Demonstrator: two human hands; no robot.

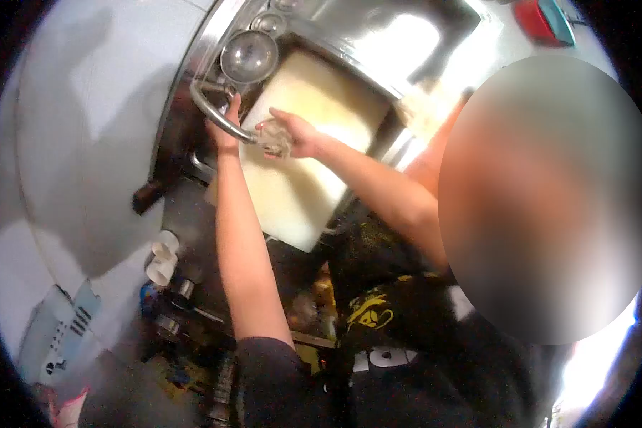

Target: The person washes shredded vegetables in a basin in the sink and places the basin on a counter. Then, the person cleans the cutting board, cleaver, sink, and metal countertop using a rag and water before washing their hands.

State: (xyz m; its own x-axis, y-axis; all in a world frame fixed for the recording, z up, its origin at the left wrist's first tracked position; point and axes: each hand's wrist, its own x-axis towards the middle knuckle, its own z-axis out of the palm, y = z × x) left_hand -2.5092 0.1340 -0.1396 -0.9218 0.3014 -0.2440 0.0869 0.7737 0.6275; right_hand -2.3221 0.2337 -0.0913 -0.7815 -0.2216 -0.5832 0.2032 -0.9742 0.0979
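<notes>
My left hand (225, 128) is at the tap, beside the base of the curved metal faucet (217, 118); its fingers are partly hidden behind the pipe. Under the spout, my right hand (292, 135) holds a pale, crumpled, wet-looking thing (276, 138) against its fingers. Both hands are over or beside a large whitish-yellow cutting board (321, 93), which lies across the sink area. What exactly the pale thing is cannot be made out.
Round metal bowls (249, 57) stand beyond the faucet. A steel basin (399, 36) is at the top, with a red container (538, 25) farther right. White cups (162, 258) are at the lower left. A blurred area covers the right side.
</notes>
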